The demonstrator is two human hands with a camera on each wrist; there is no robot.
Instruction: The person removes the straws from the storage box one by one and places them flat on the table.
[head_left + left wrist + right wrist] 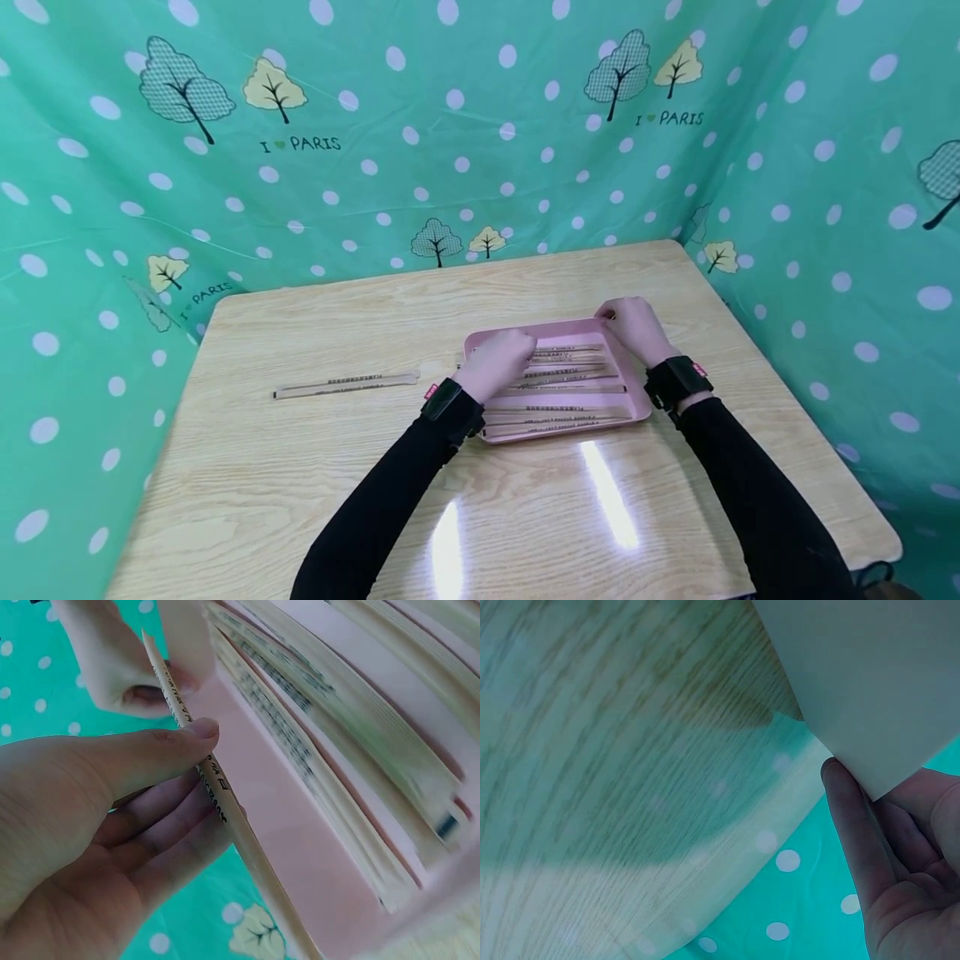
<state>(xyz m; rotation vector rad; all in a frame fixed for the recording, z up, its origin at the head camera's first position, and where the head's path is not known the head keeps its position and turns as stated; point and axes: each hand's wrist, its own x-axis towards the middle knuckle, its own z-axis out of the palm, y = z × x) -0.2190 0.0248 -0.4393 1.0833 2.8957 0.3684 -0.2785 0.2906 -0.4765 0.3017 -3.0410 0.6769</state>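
Note:
A pink tray (558, 328) on the table holds several paper-wrapped straws (562, 375) printed with dark lettering, lying lengthwise in rows. Above its left part, my left hand (497, 367) pinches one wrapped straw (259, 862) between thumb and fingers; the left wrist view shows it slanting beside the tray's wall. At the tray's far right corner, my right hand (636, 329) grips the rim, and in the right wrist view the thumb and fingers (847, 817) close on that corner. To the left lies another wrapped straw (345, 386) on the wood.
The light wooden table (337, 483) reflects two bright strips of light near its front. A green polka-dot cloth (480, 167) hangs behind the table and along its sides. Both forearms wear black sleeves and wrist cameras (678, 382).

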